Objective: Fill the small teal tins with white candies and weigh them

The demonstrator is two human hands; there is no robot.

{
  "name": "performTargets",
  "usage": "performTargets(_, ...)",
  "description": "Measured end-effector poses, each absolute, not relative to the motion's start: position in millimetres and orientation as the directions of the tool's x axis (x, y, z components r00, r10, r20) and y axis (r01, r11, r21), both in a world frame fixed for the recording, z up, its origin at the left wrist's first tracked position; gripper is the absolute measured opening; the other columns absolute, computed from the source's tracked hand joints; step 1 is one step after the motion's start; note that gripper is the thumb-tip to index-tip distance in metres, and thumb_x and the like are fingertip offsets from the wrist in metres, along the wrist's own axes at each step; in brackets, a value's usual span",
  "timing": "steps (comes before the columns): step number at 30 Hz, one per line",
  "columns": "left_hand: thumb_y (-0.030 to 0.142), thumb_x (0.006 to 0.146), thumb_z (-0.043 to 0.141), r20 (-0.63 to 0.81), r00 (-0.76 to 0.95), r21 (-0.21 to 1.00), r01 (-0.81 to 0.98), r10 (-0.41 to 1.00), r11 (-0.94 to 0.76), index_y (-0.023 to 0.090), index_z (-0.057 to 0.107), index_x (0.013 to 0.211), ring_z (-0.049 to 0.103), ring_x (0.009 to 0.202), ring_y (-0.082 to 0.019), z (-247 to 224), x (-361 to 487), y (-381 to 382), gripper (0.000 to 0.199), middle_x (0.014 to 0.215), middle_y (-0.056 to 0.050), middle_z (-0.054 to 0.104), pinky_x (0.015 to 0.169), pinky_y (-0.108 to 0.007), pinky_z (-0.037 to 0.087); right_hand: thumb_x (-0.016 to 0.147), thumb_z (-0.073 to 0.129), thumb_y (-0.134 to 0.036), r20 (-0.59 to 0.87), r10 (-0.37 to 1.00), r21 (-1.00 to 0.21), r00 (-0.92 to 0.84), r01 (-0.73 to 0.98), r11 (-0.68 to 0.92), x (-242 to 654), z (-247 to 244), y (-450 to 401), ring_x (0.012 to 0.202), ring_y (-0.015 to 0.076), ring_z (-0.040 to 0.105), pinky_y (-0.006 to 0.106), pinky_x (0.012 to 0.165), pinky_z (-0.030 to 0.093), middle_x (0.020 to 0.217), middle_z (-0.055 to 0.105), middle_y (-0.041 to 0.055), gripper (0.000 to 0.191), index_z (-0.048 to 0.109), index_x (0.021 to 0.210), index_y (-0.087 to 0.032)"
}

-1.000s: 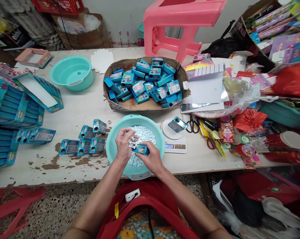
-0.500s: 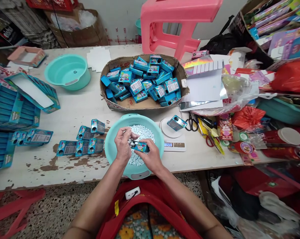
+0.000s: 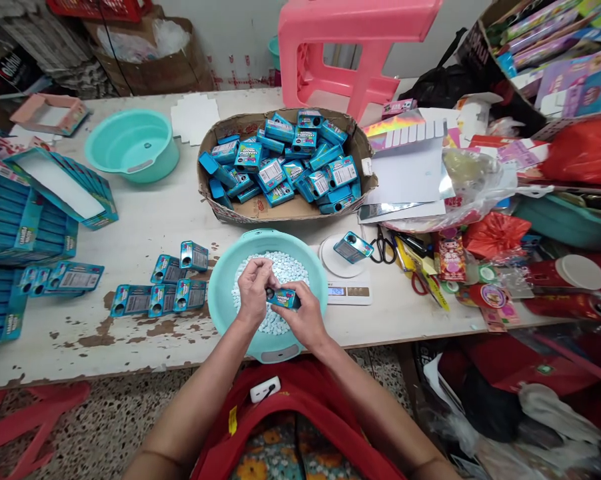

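Note:
In the head view my right hand grips a small blue candy box, held on its side over the turquoise basin. My left hand is closed at the box's left end, its fingertips pinched together just above the dark opening; whatever they hold is hidden. Small pale-blue candies cover the basin's bottom. To the right, another blue box lies on the round plate of a white kitchen scale with a lit display. Several similar boxes stand in a group left of the basin.
Behind the basin sits a cardboard tray heaped with blue boxes. A second turquoise basin and stacked display cartons occupy the left. Black scissors, paper sheets and a red can lie right. A pink stool stands behind.
My left hand has come closer to the box's open end, and the white candies seen by its fingers are now hidden. The right hand keeps the box over the basin.

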State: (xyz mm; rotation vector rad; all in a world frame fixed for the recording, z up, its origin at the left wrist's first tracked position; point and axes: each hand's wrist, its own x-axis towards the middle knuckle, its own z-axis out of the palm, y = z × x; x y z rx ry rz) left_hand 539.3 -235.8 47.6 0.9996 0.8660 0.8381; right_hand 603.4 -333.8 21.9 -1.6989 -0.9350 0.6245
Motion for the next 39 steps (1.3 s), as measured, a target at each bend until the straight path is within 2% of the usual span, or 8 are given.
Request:
performTargets(8,0.041,0.081,0.056,-0.187,0.348,0.959,-0.139,0.919,0.248,0.020,0.056,0.087,0.055,0.055,-0.013,33,532,-215,0.022,0.059,0.003,0.051,0.058,-0.025,0.045,0.072,0.073,-0.032,0.026,0.811,-0.980,0.585,0.175,-0.095,621,13,-345,0.096,0.0202,0.059,0.035,0.086,0.047,0.099,0.060,0.0033,0.033,0.059,0.100,-0.022)
performTargets(11,0.043,0.081,0.054,-0.120,0.306,0.979,0.197,0.944,0.060,0.020,0.060,0.089,0.058,0.079,-0.019,-5,526,-207,0.025,0.081,-0.004,0.061,0.073,-0.033,0.046,0.075,0.071,-0.033,0.133,0.659,-0.974,0.740,0.221,-0.051,630,6,-353,0.102,0.0214,0.056,0.038,0.092,0.045,0.104,0.058,0.0060,0.036,0.055,0.104,-0.022)
performTargets(14,0.039,0.081,0.054,-0.129,0.661,0.799,0.511,0.739,-0.317,0.020,0.064,0.096,0.051,0.105,-0.027,-47,531,-227,0.026,0.107,-0.010,0.061,0.091,-0.044,0.039,0.076,0.069,-0.032,0.241,0.523,-0.954,0.817,0.298,-0.026,633,-12,-354,0.102,0.0214,0.056,0.040,0.093,0.044,0.103,0.057,0.0069,0.036,0.053,0.106,-0.021)
performTargets(17,0.044,0.085,0.050,-0.208,0.871,0.621,0.469,0.445,-0.628,0.021,0.061,0.110,0.045,0.112,-0.030,-66,535,-261,0.036,0.118,-0.012,0.055,0.092,-0.046,0.036,0.077,0.067,-0.034,0.226,0.482,-0.959,0.847,0.280,-0.042,633,-30,-348,0.102,0.0212,0.055,0.040,0.092,0.044,0.104,0.056,0.0073,0.036,0.052,0.107,-0.020)
performTargets(27,0.042,0.084,0.045,-0.498,0.847,0.440,0.432,0.186,-0.787,0.020,0.064,0.093,0.057,0.082,-0.025,-48,471,-251,0.030,0.092,-0.010,0.059,0.073,-0.038,0.043,0.078,0.066,-0.039,0.112,0.455,-0.974,0.883,0.188,-0.124,634,-19,-342,0.095,0.0199,0.057,0.038,0.088,0.047,0.100,0.057,0.0067,0.038,0.051,0.106,-0.019)
performTargets(31,0.034,0.074,0.056,-0.512,0.767,0.481,0.630,0.388,-0.610,0.019,0.063,0.077,0.058,0.070,-0.022,-52,468,-234,0.016,0.072,-0.006,0.061,0.061,-0.030,0.041,0.075,0.069,-0.036,0.117,0.561,-0.973,0.820,0.209,-0.102,627,-7,-338,0.098,0.0205,0.058,0.037,0.089,0.047,0.102,0.059,0.0066,0.037,0.053,0.105,-0.020)
performTargets(34,0.037,0.070,0.062,-0.506,0.644,0.712,0.687,0.573,-0.143,0.019,0.059,0.066,0.053,0.054,-0.016,-40,476,-223,0.018,0.058,-0.002,0.056,0.048,-0.023,0.036,0.075,0.069,-0.036,0.037,0.697,-0.966,0.716,0.204,-0.159,623,-7,-338,0.094,0.0204,0.059,0.036,0.085,0.048,0.099,0.061,0.0057,0.034,0.056,0.103,-0.020)
performTargets(39,0.040,0.067,0.068,-0.523,0.504,0.841,0.173,0.688,0.513,0.019,0.053,0.067,0.042,0.036,-0.009,11,496,-217,0.026,0.054,0.003,0.050,0.032,-0.019,0.022,0.076,0.068,-0.033,0.064,0.776,-0.938,0.627,0.304,-0.168,614,-8,-343,0.095,0.0211,0.058,0.036,0.085,0.048,0.098,0.061,0.0049,0.031,0.057,0.102,-0.022)
